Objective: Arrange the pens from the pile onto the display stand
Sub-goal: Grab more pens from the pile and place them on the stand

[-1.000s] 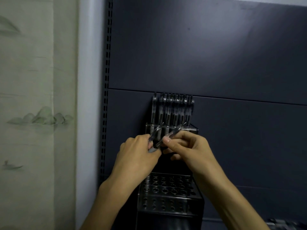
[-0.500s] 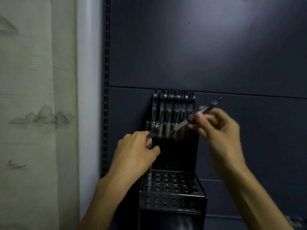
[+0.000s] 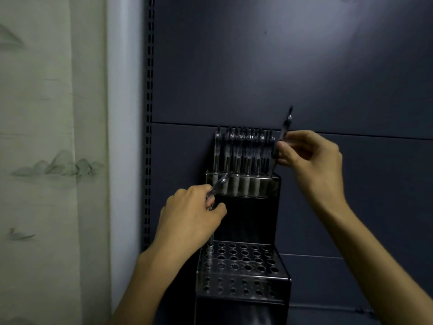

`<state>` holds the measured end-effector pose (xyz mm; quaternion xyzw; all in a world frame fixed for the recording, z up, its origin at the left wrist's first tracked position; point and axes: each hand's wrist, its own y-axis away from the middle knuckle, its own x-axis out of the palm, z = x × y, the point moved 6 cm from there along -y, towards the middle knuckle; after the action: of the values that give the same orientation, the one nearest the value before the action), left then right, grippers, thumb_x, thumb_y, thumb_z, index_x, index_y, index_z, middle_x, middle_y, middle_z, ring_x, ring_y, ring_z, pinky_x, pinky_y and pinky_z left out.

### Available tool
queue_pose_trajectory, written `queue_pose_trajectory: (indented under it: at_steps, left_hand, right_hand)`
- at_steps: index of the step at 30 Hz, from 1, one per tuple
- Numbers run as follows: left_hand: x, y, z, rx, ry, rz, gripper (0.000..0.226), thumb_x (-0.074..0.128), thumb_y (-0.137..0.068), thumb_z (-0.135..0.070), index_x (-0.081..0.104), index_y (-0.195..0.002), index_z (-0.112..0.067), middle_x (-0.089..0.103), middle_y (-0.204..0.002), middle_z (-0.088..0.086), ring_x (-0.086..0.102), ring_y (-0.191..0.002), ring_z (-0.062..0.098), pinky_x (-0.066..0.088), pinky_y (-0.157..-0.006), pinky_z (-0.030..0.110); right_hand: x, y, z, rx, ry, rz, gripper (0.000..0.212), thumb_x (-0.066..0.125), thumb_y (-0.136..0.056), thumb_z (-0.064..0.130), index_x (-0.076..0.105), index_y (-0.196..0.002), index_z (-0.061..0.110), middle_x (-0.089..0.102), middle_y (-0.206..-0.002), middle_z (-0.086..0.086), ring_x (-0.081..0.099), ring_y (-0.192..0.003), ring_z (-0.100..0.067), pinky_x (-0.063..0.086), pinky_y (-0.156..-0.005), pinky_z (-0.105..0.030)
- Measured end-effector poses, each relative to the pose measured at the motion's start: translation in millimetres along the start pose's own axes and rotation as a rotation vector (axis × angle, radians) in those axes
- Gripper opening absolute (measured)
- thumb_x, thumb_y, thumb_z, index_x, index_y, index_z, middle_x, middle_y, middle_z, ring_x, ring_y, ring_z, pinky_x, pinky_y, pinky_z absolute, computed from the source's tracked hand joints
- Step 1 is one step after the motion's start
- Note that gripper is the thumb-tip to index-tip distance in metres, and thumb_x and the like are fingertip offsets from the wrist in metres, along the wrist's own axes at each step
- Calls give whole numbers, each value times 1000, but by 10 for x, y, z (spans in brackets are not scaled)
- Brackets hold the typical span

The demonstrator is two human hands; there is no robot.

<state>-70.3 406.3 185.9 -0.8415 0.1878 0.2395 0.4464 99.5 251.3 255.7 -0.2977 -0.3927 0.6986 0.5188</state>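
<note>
Right hand (image 3: pixel 309 158) pinching a pen (image 3: pixel 284 130) nearly upright beside the display stand (image 3: pixel 243 261) top row's right end, likely aligning for insertion; left hand (image 3: pixel 189 219) gripping spare pens (image 3: pixel 219 185).

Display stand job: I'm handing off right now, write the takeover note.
Right hand: pinches one pen near upright, beside the right end of the top row.
Left hand: grips spare pens, tips angled toward the top tier.
Display stand: top row of pens nearly full; lower tier holes look empty.
Left: seat the held pen, then the spares. Pile not in view.
</note>
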Motion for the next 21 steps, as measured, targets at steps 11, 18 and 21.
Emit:
queue_pose_trajectory:
  at_steps: [11, 18, 21]
  left_hand:
    - [-40, -2, 4, -5, -17, -21, 35, 64, -89, -37, 45, -64, -21, 51, -58, -8, 54, -57, 10, 42, -54, 28]
    - [-22, 3, -4, -3, -40, -4, 36, 64, -90, -38, 45, -65, -21, 51, -57, -7, 55, -56, 11, 48, -57, 31]
    - [-23, 5, -8, 2, -45, -4, 36, 64, -90, -38, 45, -64, -21, 51, -57, -7, 55, -56, 12, 49, -58, 33]
  right_hand:
    - [-4, 44, 3, -36, 351, 97, 7, 77, -86, 35, 76, -89, 29, 72, -77, 19, 67, -77, 9, 57, -75, -22]
    - [-7, 16, 43, -41, 426, 96, 11, 76, -86, 36, 77, -90, 25, 72, -77, 16, 67, -77, 6, 58, -78, -27]
    - [0, 1, 53, -37, 449, 107, 13, 76, -86, 36, 78, -91, 24, 70, -76, 15, 67, -79, 3, 58, -81, -30]
